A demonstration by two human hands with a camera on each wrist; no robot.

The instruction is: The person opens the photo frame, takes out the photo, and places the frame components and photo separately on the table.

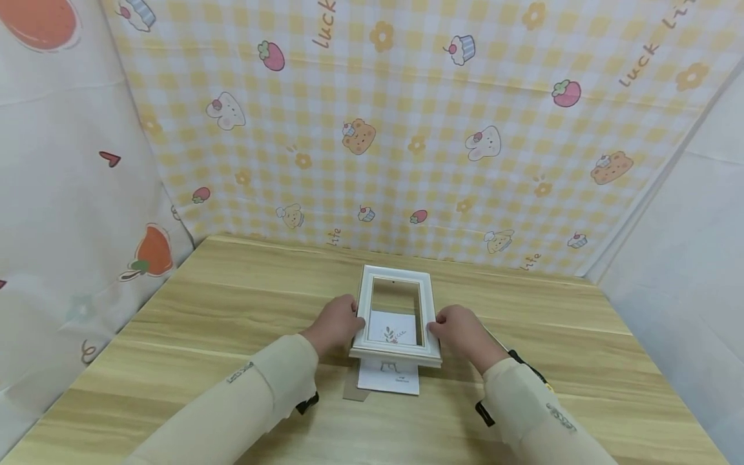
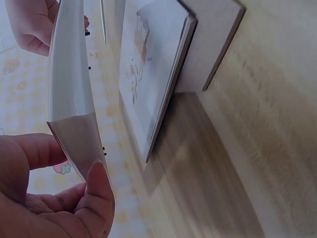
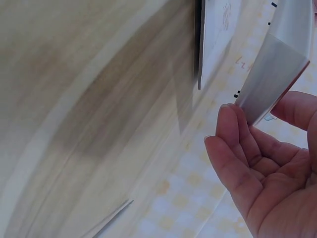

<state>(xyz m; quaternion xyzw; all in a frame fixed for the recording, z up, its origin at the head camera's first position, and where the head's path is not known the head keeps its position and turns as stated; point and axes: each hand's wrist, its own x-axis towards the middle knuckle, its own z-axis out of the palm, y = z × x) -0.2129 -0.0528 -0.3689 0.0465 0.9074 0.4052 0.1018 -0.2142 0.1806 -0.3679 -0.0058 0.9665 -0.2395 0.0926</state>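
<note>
A white picture frame (image 1: 395, 352) with an open middle is held by both hands above the table. My left hand (image 1: 334, 323) pinches its left side between thumb and fingers, and my right hand (image 1: 465, 332) pinches the right side. Below the frame, apart from it, lies a white printed card (image 1: 388, 381), partly seen through the opening. A grey-brown board (image 1: 353, 389) shows from under the card. In the left wrist view small dark tabs stick out from the frame's back, and the card (image 2: 153, 49) looks like a stack of thin layers.
A thin flat sheet or strip (image 3: 113, 219) lies on the table to the right, mostly hidden behind my right arm in the head view. The wood-grain table (image 1: 232, 290) ends at a yellow checked curtain (image 1: 407, 174) behind, with pale cloth at both sides.
</note>
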